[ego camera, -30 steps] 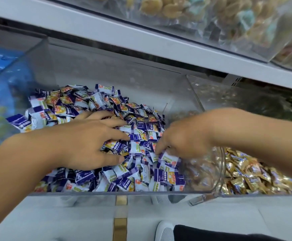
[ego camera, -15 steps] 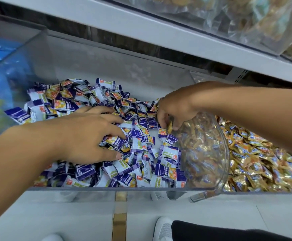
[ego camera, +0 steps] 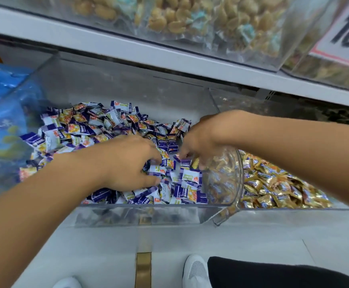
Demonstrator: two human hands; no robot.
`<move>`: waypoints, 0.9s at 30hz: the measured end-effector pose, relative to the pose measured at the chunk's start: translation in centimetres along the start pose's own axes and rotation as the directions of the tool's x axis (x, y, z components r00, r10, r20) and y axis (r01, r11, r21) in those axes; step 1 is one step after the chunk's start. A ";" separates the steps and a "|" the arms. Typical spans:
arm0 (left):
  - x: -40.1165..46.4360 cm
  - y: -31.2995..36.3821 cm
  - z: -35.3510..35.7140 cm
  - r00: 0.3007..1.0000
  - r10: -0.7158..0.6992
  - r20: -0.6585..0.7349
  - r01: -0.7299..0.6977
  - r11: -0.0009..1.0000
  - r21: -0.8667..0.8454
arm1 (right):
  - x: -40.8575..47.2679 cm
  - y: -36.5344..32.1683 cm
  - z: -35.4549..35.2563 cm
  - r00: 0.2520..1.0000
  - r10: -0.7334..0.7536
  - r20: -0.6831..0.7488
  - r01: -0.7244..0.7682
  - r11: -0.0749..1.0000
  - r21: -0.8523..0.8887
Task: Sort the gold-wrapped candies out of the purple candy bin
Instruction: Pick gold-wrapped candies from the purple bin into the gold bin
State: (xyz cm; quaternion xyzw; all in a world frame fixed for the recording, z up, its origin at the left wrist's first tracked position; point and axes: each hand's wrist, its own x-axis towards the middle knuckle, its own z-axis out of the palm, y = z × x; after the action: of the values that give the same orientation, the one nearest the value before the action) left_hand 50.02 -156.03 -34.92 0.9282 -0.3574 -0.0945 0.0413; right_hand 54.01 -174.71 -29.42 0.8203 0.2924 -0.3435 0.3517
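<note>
The clear purple candy bin [ego camera: 148, 215] holds a heap of purple-and-white wrapped candies [ego camera: 98, 127]. My left hand [ego camera: 127, 163] lies on the middle of the heap, its fingers spread and pressing into the wrappers. My right hand [ego camera: 198, 140] hovers over the heap's right side, close to the curved clear divider [ego camera: 234, 175]. Its fingertips point down and pinch a small gold-wrapped candy [ego camera: 195, 163]. On the other side of the divider lies the pile of gold-wrapped candies [ego camera: 273, 183].
A bin of blue packets [ego camera: 3, 121] adjoins on the left. The white shelf [ego camera: 169, 59] above carries clear bins of yellow and pale-blue snacks [ego camera: 190, 19] and a price tag [ego camera: 346, 34]. Below are the floor and my white shoe [ego camera: 196, 271].
My right hand left the front of the heap, rose toward the back beside the divider, and now has a gold candy at its fingertips. My left hand stayed on the heap, sliding slightly right.
</note>
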 end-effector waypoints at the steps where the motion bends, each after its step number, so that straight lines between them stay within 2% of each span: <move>1: 0.2 0.5 0.1 1.000 0.005 0.015 -0.005 1.000 -0.012 | 0.2 -0.2 -0.1 1.000 -0.011 0.011 0.011 1.000 0.016; 6: -0.2 1.3 0.4 0.994 -0.019 0.108 0.027 0.997 -0.075 | 0.6 -0.6 0.0 0.994 0.031 -0.109 -0.015 0.989 0.145; 8: -0.7 0.9 0.0 0.994 -0.039 0.103 0.051 0.991 -0.123 | -1.5 0.0 0.1 0.962 0.068 -0.265 -0.001 0.969 0.247; 10: -0.9 0.5 -0.3 0.996 -0.058 0.062 0.067 0.986 -0.153 | -4.6 0.2 1.1 0.880 0.141 -0.454 0.079 0.899 0.432; 11: -0.9 0.3 -0.3 0.998 -0.059 0.027 0.063 0.984 -0.167 | -6.2 -0.4 2.0 0.824 0.196 -0.532 0.166 0.814 0.556; 12: -0.7 0.2 -0.3 0.998 -0.058 -0.009 0.056 0.982 -0.183 | -7.7 -1.5 3.0 0.772 0.269 -0.576 0.276 0.674 0.685; 13: -0.6 0.2 -0.2 0.998 -0.060 -0.036 0.052 0.979 -0.196 | -8.9 -2.6 4.2 0.735 0.351 -0.579 0.400 0.465 0.790; 14: -0.4 0.2 -0.2 0.997 -0.063 -0.055 0.051 0.978 -0.201 | -10.0 -3.7 5.2 0.719 0.427 -0.549 0.514 0.205 0.833; 15: -0.3 0.3 -0.1 0.996 -0.064 -0.068 0.049 0.977 -0.207 | -10.8 -4.6 6.1 0.717 0.497 -0.489 0.580 -0.036 0.814; 16: -0.2 0.3 -0.1 0.995 -0.060 -0.079 0.042 0.977 -0.211 | -11.3 -5.0 7.0 0.720 0.546 -0.428 0.610 -0.202 0.767; 17: -0.2 0.3 0.0 0.995 -0.054 -0.088 0.034 0.977 -0.212 | -11.6 -5.1 7.7 0.720 0.583 -0.378 0.619 -0.291 0.729; 20: -0.1 0.3 0.1 0.995 -0.028 -0.092 0.013 0.987 -0.162 | -12.2 -4.1 9.5 0.686 0.675 -0.270 0.633 -0.372 0.678; 22: 0.0 0.5 0.1 0.997 -0.022 -0.076 0.012 0.992 -0.126 | -12.2 -3.4 11.0 0.689 0.701 -0.185 0.619 -0.436 0.654; 24: 0.3 0.7 0.1 0.998 -0.026 -0.060 0.018 0.993 -0.120 | -11.9 -2.5 13.0 0.675 0.734 -0.076 0.570 -0.454 0.685; 25: 0.4 0.9 0.0 0.997 -0.033 -0.063 0.026 0.992 -0.120 | -11.8 -1.9 14.2 0.637 0.771 -0.009 0.511 -0.414 0.753; 26: 0.6 1.2 -0.2 0.996 -0.050 -0.077 0.043 0.994 -0.099 | -12.0 -1.3 15.3 0.558 0.829 0.033 0.400 -0.304 0.864; 27: 0.9 1.5 -0.5 0.992 -0.072 -0.106 0.068 0.997 -0.046 | -12.4 -0.9 16.0 0.436 0.900 0.014 0.224 -0.123 0.967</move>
State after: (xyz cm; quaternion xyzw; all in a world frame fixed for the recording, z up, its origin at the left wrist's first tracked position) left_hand 49.75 -157.70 -34.38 0.9429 -0.3198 -0.0534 0.0768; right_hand 40.27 -189.58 -28.45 0.8981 -0.2039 0.0844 -0.3805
